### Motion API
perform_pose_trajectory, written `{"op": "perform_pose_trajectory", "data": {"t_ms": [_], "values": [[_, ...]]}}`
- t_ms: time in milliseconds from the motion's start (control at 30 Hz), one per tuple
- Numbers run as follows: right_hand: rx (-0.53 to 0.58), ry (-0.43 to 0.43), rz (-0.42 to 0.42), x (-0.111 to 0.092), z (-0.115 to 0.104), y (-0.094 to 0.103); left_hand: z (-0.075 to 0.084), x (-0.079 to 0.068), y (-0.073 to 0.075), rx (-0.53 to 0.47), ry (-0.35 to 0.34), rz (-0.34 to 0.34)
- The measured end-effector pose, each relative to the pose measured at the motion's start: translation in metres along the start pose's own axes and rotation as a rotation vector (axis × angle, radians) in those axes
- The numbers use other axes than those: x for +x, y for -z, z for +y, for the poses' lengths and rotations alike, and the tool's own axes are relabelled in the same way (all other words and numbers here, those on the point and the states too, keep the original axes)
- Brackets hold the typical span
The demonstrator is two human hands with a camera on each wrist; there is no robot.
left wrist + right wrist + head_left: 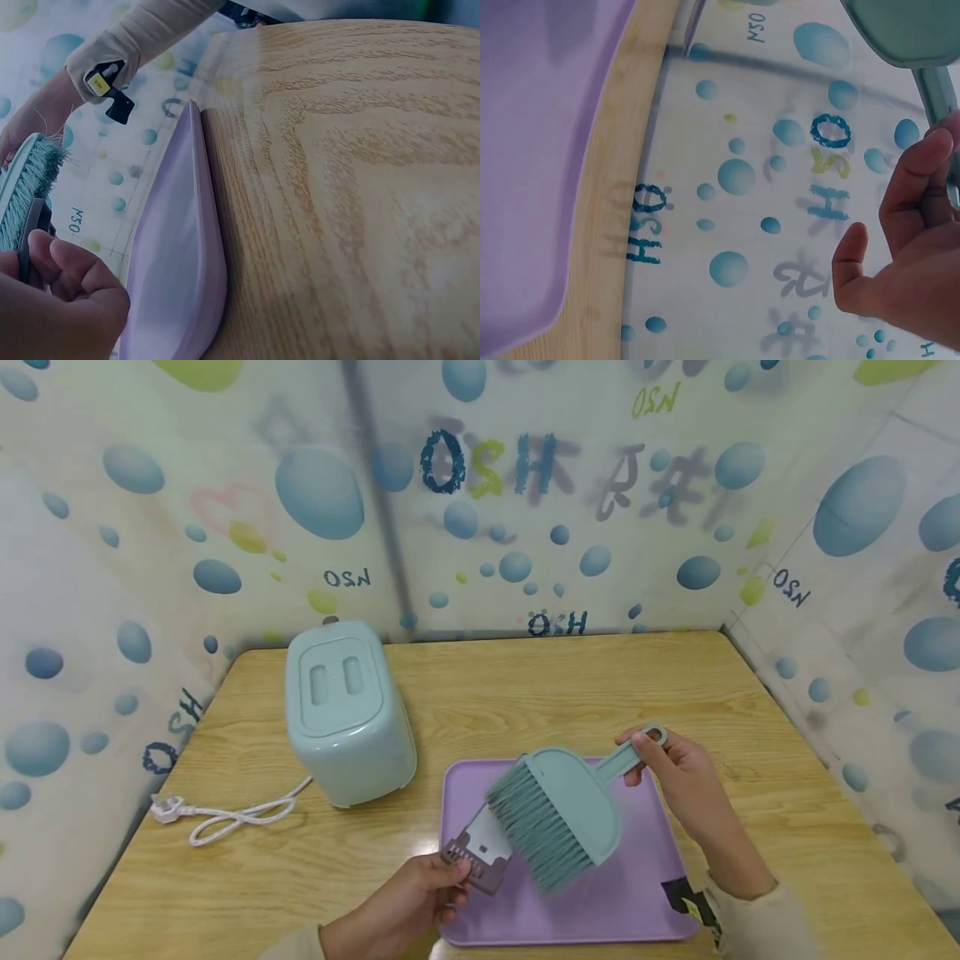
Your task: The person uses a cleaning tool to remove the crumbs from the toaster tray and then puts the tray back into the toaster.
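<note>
My right hand (686,781) grips the ringed handle of a mint-green hand brush (576,802), tilted over the purple tray (637,906). Between the thumb and fingers of my left hand (423,889) is a thin crumb tray (487,839), silver-white with a brown slotted end. In the head view the brush's bristles overlap the far part of the crumb tray and hide it. From the left wrist, the bristles (34,176) show close beside the crumb tray's dark end (34,225). The right wrist view shows the fingers curled at the brush handle (935,94).
A light-blue toaster (352,752) with a lid on top stands left of the purple tray. Its white cord (243,817) and plug (168,808) lie on the wooden table (540,685). Patterned walls (517,564) border the table at the back and sides.
</note>
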State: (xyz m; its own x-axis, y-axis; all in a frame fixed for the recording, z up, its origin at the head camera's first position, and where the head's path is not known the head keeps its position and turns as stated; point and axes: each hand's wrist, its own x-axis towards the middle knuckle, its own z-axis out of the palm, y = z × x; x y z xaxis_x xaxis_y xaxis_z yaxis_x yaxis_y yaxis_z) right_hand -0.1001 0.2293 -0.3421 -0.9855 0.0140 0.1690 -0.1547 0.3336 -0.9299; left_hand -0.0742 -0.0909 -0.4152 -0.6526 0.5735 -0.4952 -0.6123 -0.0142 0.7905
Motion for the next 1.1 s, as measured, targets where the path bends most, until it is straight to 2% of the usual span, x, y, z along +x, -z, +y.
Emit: {"op": "perform_pose_trajectory", "data": {"t_ms": [167,333,700,900,1100], "values": [[0.044,0.047,-0.07,-0.001,-0.001,-0.007,0.0,0.0,0.001,0.002,0.007,0.0],[0.036,0.083,-0.128,-0.002,-0.002,-0.012,0.0,-0.001,0.001,0.0,0.008,0.009],[-0.021,0.006,-0.172,-0.001,0.0,-0.018,0.0,-0.002,0.001,-0.002,0.014,0.008],[-0.008,-0.032,-0.186,0.0,-0.002,-0.02,-0.002,-0.001,0.001,-0.003,0.021,0.001],[0.008,-0.008,-0.266,0.0,-0.002,-0.027,-0.002,-0.002,0.0,-0.005,0.017,-0.011]]}}
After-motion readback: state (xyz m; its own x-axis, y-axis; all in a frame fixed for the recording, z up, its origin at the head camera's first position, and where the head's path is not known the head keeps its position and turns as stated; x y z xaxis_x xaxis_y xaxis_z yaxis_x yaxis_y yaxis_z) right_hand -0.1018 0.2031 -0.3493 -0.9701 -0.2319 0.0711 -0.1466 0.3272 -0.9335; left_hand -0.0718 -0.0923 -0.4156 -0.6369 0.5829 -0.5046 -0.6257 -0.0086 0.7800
